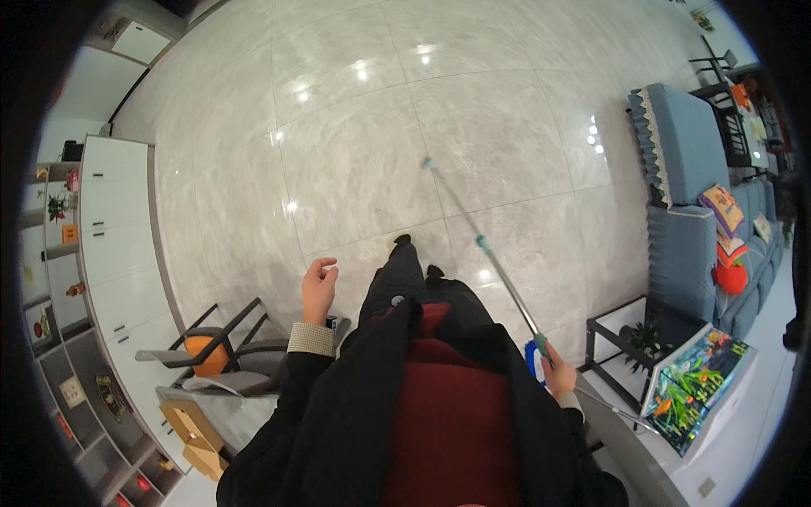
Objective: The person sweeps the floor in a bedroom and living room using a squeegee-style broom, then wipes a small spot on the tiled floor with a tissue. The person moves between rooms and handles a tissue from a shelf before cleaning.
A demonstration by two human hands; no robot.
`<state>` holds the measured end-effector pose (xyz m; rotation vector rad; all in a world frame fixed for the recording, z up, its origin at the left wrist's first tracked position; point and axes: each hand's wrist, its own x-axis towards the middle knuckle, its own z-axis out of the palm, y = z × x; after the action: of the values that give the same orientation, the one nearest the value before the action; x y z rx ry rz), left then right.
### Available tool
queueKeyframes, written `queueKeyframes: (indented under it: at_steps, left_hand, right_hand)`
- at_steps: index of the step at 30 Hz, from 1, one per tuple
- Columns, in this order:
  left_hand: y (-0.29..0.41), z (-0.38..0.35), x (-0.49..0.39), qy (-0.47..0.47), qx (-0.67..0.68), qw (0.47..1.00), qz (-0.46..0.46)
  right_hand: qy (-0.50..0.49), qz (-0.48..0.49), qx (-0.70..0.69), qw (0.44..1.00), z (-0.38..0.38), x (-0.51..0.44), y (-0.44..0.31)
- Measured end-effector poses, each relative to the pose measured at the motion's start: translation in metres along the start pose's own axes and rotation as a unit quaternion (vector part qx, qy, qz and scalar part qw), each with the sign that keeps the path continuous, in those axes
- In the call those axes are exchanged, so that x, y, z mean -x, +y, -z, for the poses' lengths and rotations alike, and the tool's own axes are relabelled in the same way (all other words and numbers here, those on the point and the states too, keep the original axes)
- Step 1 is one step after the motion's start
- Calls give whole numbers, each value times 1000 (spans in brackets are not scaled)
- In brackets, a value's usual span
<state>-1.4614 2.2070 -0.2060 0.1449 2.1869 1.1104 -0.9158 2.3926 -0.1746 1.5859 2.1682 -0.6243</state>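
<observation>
My right hand (559, 371) is closed around the green grip of a telescopic metal pole (510, 288). The pole slants away from me to the upper left over the floor, with a teal collar (483, 243) partway along and a teal tip (427, 163) at the far end. Whether that tip touches the tiles, I cannot tell. Close beside the right hand shows a blue and white object (533, 361), partly hidden by my jacket and the hand. My left hand (319, 288) hangs in front of my body at the left, holding nothing, its fingers loosely bent and apart.
Glossy floor tiles (355, 152) stretch ahead. At left stand a chair (247, 355), an open cardboard box (190, 428) and a white cabinet (117, 222) with shelves. On the right are a blue sofa (681, 253), a black-framed stand (618, 342) and a lit aquarium (697, 386).
</observation>
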Motion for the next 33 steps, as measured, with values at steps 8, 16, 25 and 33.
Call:
queueKeyframes:
  at_steps: [8, 16, 25, 33]
  left_hand:
    - [29, 41, -57, 1, -6, 1000, -1]
    - [15, 94, -98, 36, -40, 998, 14]
    - [27, 97, -140, 25, -5, 1000, 8]
    - [49, 82, -186, 37, 2, 999, -6]
  right_hand:
    - [-64, 123, 119, 983, -21, -102, -130]
    - [-56, -28, 135, 989, 10, -41, -79]
    - [34, -100, 16, 994, 34, -32, -124]
    - [67, -16, -66, 995, 23, -234, -245]
